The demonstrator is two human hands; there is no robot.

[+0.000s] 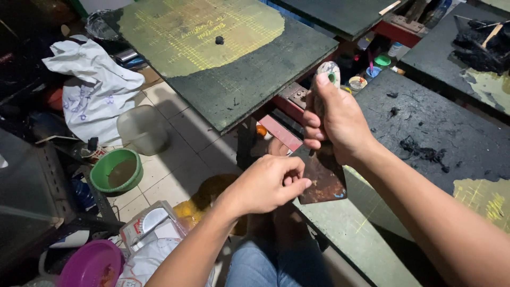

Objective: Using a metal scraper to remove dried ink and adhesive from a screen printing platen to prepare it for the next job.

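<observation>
Between the two dark tabletops (425, 133), right hand (337, 125) clenched around scraper (323, 178) handle, blade pointing down; left hand (265, 183) fingers (295, 183) pinching blade's near edge. Better to wipe slowly, away from sharp edge.

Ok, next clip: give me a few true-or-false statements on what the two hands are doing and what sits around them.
1. The right hand grips the handle of a wide-bladed scraper. True.
2. The left hand rests flat on the floor. False: it is at the scraper's rusty blade, fingers curled against its edge.
3. A green bowl stands on the tiled floor. True.
4. The purple plate lies on the dark table at the right. False: it is low at the left, near the floor clutter.
5. Black scraps lie on the dark table. True.
</observation>
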